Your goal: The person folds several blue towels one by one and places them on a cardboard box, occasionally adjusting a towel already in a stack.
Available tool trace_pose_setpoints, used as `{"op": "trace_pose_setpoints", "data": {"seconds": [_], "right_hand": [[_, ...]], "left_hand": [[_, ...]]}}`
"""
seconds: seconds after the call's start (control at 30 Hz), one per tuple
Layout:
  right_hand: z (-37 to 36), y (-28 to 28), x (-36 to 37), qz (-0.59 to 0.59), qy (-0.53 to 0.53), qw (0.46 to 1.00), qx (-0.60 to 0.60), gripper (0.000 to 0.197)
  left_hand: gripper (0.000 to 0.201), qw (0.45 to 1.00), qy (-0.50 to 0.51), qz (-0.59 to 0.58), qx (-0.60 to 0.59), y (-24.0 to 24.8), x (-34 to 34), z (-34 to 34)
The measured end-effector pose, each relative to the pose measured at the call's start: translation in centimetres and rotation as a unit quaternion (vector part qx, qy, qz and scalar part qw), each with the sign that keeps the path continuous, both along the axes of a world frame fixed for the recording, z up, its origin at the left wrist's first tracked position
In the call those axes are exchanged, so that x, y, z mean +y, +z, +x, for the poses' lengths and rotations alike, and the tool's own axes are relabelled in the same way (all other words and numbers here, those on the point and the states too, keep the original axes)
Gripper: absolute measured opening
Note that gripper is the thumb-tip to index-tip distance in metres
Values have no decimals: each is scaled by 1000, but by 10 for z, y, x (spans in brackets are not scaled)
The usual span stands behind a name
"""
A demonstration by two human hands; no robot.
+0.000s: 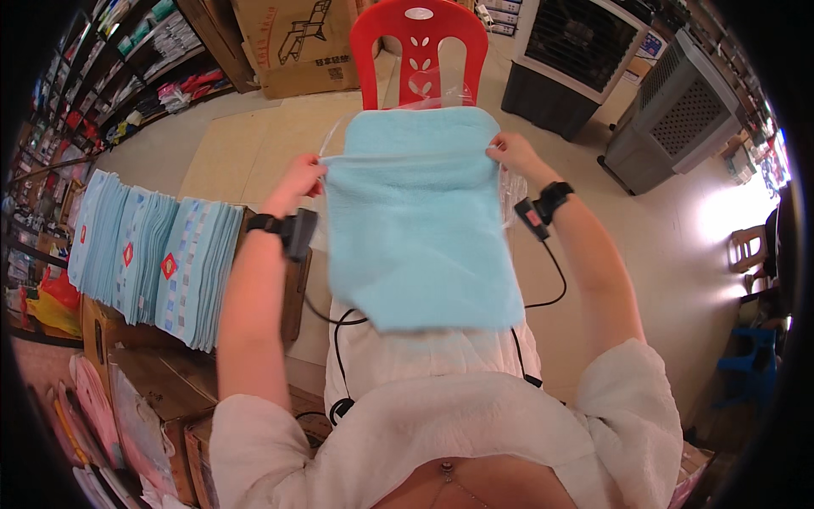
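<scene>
A light blue towel (415, 237) stretches between my two hands and hangs down toward my lap. My left hand (303, 176) pinches its upper left corner, fingers closed. At the upper right corner my right hand (515, 154) pinches the cloth the same way. Beyond the held edge lies another light blue stretch of cloth (422, 127); whether it is the same towel or a separate one, I cannot tell. Clear plastic film (510, 188) shows beside and behind the cloth. A red plastic chair (366, 59) stands just past it, its seat mostly hidden.
Stacks of folded blue patterned towels (157, 254) sit on cardboard boxes (161, 377) at my left. Two air coolers (577, 59) stand at the far right. A large cardboard carton (297, 51) is behind the chair. Black cables (555, 293) run from my wrist devices.
</scene>
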State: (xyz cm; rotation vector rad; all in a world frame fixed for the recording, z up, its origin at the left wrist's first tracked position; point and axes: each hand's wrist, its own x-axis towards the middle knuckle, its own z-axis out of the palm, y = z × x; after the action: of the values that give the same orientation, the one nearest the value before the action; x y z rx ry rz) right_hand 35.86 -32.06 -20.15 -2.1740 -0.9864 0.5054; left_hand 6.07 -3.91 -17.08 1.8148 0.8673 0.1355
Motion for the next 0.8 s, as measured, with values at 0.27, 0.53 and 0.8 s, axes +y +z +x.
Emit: {"op": "trace_pose_setpoints", "data": {"seconds": [0.27,0.53,0.8], "right_hand": [[-20,-19,-6,55,-71,989,114,26],[-111,-1,-148,-94,-22,927,363,24],[-162,-3,-167,-7,-21,897,441,29]], "left_hand": [[28,993,116,-19,-32,-60,-18,-3],[30,961,1,-249,116,-26,-106,-127],[25,930,98,-336,-109,-31,-162,-152]]}}
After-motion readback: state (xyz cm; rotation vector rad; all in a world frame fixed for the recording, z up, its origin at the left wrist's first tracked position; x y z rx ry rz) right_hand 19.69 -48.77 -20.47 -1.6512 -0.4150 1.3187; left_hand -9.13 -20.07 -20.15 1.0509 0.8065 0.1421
